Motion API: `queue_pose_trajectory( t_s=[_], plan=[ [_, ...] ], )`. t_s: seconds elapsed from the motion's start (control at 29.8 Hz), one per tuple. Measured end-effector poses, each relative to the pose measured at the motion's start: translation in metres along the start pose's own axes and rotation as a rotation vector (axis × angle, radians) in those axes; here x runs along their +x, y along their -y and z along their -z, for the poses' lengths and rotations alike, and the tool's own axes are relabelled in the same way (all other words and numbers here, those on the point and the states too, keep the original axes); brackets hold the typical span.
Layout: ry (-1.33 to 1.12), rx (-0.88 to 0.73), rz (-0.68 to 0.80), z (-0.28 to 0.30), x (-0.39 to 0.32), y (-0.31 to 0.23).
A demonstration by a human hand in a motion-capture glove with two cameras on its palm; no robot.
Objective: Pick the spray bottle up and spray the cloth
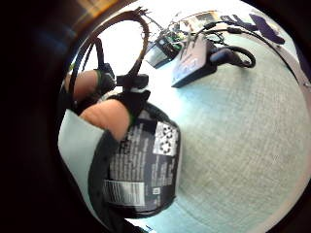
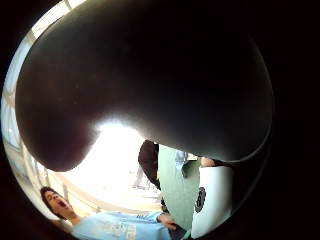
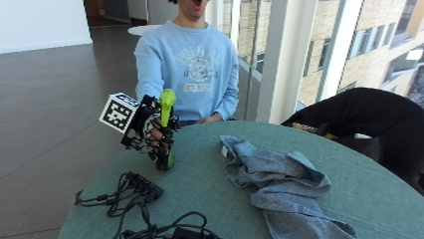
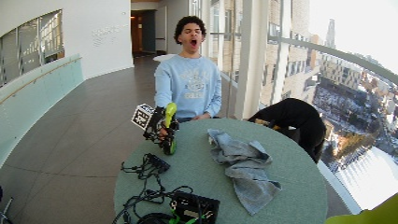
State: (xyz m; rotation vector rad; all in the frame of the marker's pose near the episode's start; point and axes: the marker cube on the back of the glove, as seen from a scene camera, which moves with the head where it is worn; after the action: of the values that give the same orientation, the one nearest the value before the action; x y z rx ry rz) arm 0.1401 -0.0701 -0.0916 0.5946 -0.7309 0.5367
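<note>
the right hand (image 3: pixel 151 130) has its fingers curled round the bottle (image 3: pixel 165 130), holding it upright near the worktop (image 3: pixel 199 199) edge closest to the person, on their right side. the bottle's long axis runs straight up and down, green head at the top, dark body in the grip; its base looks to be at or just above the worktop surface, and i cannot tell whether it touches. in the little finger side palm view the bottle's labelled body (image 1: pixel 141 167) fills the space next to the palm with a fingertip (image 1: pixel 108 116) pressed on it, and the worktop (image 1: pixel 233 145) lies beyond. the thumb side palm view is mostly blocked by a dark rounded shape close to the camera, so it adds little. the cloth (image 3: pixel 281 186) lies crumpled in a long heap across the middle of the worktop, running from near the far edge toward the near edge, well apart from the bottle. from the hand, the cloth lies across the worktop toward the person's left. which way the nozzle faces cannot be made out for sure. judging by this, the pick-up is done or nearly done, and the next move calls for carrying the bottle over toward the cloth and turning the head to face it before squeezing. a tangle of cables (image 3: pixel 132 199) sits at the worktop edge beside the bottle, and could snag if the bottle were swung low.
</note>
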Motion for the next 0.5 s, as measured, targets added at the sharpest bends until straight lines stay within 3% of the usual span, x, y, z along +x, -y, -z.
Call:
queue_pose_trajectory(
  t_s=[0.5],
  plan=[
    [-0.044, -0.329, 0.058, -0.017, -0.061, 0.021]
  ],
)
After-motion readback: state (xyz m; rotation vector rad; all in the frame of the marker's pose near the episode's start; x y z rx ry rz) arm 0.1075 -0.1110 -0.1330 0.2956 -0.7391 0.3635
